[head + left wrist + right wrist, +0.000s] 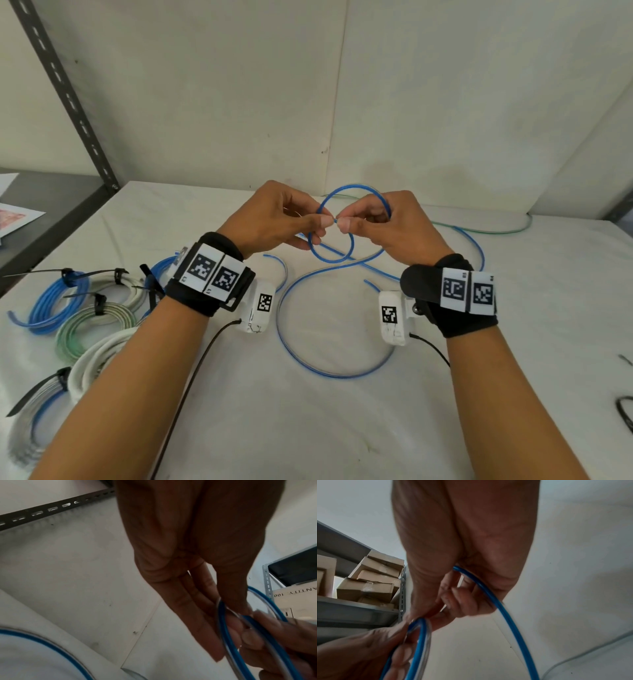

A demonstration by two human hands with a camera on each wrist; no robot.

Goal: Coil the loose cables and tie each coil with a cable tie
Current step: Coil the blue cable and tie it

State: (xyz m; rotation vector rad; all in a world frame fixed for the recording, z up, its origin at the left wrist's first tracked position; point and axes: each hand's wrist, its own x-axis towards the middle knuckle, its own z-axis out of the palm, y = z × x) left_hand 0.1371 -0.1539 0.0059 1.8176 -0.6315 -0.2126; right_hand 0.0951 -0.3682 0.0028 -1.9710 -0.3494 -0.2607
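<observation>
Head view: the left hand (274, 219) and right hand (387, 222) each pinch the blue cable (329, 202), thumbs nearly touching. Its loops trail onto the desk (342, 428).

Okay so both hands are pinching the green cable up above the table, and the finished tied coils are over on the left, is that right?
Not quite: the cable is blue, not green. The head view shows the left hand and right hand pinching a blue cable above the table; the tied coils do lie on the left.
</observation>
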